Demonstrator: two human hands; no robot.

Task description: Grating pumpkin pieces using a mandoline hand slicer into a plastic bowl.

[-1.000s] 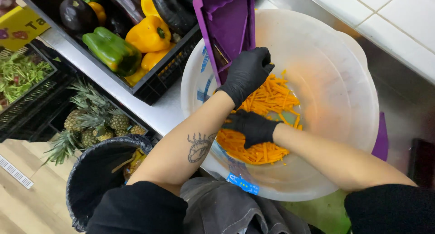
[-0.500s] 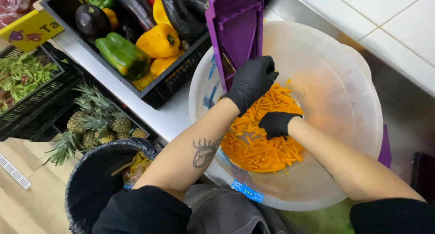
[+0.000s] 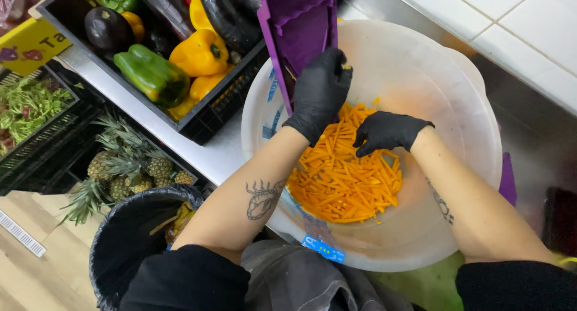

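Observation:
A large translucent white bowl (image 3: 457, 94) holds a heap of orange carrot strips (image 3: 342, 184). A purple mandoline slicer (image 3: 297, 22) leans into the bowl from the far side. My left hand (image 3: 318, 91), in a black glove, grips the slicer's lower end, and a small orange bit shows at its fingertips. My right hand (image 3: 384, 130), also in a black glove, hovers over the carrot heap with its fingers curled downward; whether it holds any strips is hidden.
A black crate (image 3: 222, 103) of peppers and aubergines sits on the steel counter (image 3: 144, 115) to the left. Pineapples (image 3: 129, 166) and a crate of greens (image 3: 27, 106) stand below it. A black-lined bin (image 3: 129, 239) is at lower left. White tiles are at upper right.
My right hand has lifted off the carrot heap and moved right. My left hand has slid up along the slicer. The view has shifted.

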